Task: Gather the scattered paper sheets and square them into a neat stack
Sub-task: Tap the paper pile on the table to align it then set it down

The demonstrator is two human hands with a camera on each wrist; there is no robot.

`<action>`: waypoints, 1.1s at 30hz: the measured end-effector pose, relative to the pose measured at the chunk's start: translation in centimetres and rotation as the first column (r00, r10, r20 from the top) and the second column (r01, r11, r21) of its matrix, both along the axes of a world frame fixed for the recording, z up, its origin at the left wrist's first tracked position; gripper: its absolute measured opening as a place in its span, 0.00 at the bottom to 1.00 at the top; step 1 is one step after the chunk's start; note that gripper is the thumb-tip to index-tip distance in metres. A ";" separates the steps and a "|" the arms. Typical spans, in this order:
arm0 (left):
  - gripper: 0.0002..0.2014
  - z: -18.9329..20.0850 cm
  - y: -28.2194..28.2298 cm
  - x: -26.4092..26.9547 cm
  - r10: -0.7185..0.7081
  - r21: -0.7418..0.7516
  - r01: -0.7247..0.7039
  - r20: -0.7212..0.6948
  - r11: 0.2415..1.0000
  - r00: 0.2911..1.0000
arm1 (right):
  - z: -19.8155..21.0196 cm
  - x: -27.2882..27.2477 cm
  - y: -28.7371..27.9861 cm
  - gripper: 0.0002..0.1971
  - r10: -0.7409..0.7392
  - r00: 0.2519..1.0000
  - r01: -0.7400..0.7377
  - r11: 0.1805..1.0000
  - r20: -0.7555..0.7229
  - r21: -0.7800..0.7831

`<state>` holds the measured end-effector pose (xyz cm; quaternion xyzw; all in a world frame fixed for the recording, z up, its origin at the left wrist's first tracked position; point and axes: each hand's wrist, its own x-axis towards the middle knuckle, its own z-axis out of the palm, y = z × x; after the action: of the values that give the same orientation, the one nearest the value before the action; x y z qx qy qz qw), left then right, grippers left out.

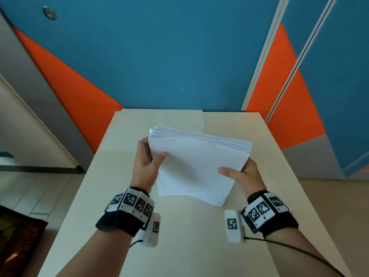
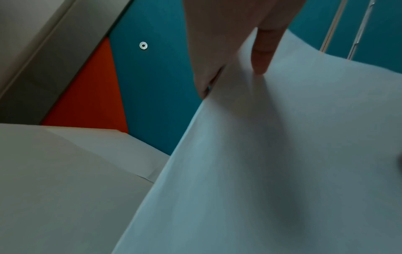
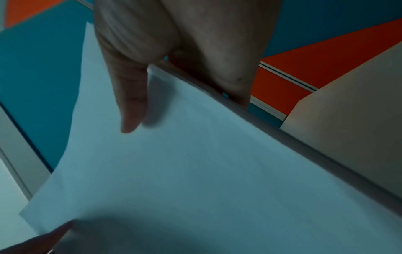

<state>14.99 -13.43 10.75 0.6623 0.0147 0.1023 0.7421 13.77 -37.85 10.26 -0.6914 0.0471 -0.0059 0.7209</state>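
Note:
A thick stack of white paper sheets [image 1: 195,166] stands tilted on its near edge over the pale table [image 1: 123,206], held between both hands. My left hand [image 1: 148,162] grips the stack's left side, thumb on the front sheet and fingers behind. My right hand [image 1: 242,175] grips the right side the same way, thumb laid across the front. The far top edges are fanned slightly. In the left wrist view the paper [image 2: 272,163] fills the right half under my thumb. In the right wrist view the paper [image 3: 195,171] shows its thick side edge beside my fingers.
A flat beige sheet or folder [image 1: 159,118] lies on the table's far end behind the stack. A blue and orange wall [image 1: 159,56] rises right behind the table. Tiled floor and a dark mat [image 1: 18,242] lie to the left.

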 end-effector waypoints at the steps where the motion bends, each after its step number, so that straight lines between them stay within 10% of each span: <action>1: 0.17 0.1 -0.4 -0.2 0.057 0.014 -0.057 0.012 0.998 0.998 | -0.1 0.0 0.1 0.20 -0.012 1.000 0.012 1.000 0.003 -0.003; 9: 0.13 -1.1 -1.6 -1.1 0.332 0.068 -0.331 -0.001 0.941 0.943 | -0.5 -0.2 0.0 0.16 0.006 1.000 -0.006 1.000 0.014 -0.010; 16: 0.45 -1.1 1.1 0.4 -0.044 -0.092 0.029 -0.160 0.995 0.986 | 0.1 -0.4 -0.3 0.18 0.084 0.996 -0.084 0.996 -0.011 0.021; 20: 0.33 0.2 0.0 1.0 -0.236 -0.030 0.235 -0.208 0.972 0.949 | 0.4 -0.4 -0.3 0.18 0.061 0.998 -0.062 0.998 -0.016 -0.009; 33: 0.37 0.9 -0.6 -0.2 -0.189 -0.086 0.182 -0.080 0.980 0.979 | 2.2 -1.4 -0.2 0.19 -0.075 0.985 0.057 0.991 0.153 0.118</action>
<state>14.76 -14.00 11.63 0.6349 -0.0105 0.0029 0.7725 12.37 -38.08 12.48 -0.6448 0.0135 -0.0816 0.7598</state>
